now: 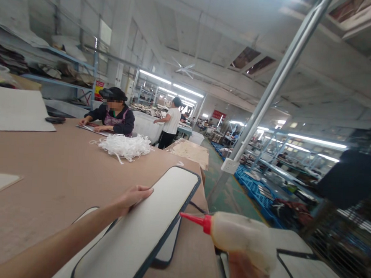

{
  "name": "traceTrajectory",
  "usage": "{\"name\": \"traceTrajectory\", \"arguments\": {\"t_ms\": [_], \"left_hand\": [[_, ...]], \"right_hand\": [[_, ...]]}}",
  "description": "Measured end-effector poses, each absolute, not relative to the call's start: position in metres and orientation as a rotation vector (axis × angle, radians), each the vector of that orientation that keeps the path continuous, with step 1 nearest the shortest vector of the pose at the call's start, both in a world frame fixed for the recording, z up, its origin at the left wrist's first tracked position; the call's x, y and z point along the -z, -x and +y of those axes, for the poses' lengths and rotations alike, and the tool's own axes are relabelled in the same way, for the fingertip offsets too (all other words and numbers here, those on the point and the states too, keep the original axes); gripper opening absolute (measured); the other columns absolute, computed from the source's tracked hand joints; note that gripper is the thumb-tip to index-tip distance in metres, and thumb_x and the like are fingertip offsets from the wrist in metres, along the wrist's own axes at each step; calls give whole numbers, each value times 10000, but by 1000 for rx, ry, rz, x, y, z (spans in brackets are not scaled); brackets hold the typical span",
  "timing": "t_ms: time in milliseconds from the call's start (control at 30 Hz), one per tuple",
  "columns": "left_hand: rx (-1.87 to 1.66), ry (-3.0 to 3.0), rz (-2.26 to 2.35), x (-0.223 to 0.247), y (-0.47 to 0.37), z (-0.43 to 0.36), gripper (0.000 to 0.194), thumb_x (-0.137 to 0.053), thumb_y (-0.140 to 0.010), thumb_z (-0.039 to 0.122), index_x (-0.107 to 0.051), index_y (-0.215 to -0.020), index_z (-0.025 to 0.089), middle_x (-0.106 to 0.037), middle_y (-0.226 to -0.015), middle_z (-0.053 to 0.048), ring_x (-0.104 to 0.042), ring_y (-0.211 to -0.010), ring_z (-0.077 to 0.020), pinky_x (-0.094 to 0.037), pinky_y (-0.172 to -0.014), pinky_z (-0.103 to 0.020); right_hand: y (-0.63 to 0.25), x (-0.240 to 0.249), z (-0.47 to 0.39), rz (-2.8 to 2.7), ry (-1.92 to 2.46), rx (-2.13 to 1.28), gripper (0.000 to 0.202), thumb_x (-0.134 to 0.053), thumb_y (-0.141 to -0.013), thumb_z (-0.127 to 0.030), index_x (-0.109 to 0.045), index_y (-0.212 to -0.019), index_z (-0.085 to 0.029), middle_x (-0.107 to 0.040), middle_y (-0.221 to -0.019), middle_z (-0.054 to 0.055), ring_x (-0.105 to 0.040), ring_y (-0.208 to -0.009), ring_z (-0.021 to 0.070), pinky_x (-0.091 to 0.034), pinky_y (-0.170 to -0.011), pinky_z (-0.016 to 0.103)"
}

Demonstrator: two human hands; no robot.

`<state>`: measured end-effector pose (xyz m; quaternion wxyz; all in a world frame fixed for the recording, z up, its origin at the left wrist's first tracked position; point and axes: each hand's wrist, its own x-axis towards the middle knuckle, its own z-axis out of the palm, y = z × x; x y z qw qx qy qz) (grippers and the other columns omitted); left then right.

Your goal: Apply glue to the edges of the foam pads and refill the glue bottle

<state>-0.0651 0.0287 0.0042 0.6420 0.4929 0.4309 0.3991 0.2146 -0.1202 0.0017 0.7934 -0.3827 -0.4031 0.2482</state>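
My left hand (pixel 136 198) grips the far left edge of a long white panel with dark edging (pixel 155 214), thumb on top. The panel is held tilted above the table. In my right hand (pixel 248 275) is a translucent glue bottle (pixel 242 237) with a red cap and pointed red nozzle. Its tip points left and is at the panel's dark right edge; I cannot tell whether it touches. Beneath the held panel lie more dark-edged white panels (pixel 167 249), partly hidden.
A heap of white strips (pixel 125 147) lies on the brown table (pixel 61 165). Across it a person in a dark hat (pixel 120 118) works with both hands. More white panels (pixel 309 272) are at lower right. A slanted metal pole (pixel 270 94) stands beyond the table's right edge.
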Motion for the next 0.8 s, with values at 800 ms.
{"name": "traceTrajectory", "arguments": {"t_ms": [800], "left_hand": [[-894,-1109,924,-5,61,28,506,-805,-460,540,-708,-752,138,-722,-637,-55,-635,-579,-200,-468,-535,-269]], "right_hand": [[-198,24,-122,-753,873,-715,679,-865,-450,-346,-622,-1075,-241,-729,-846,36,-683,-724,264,-584,-653,337]]}}
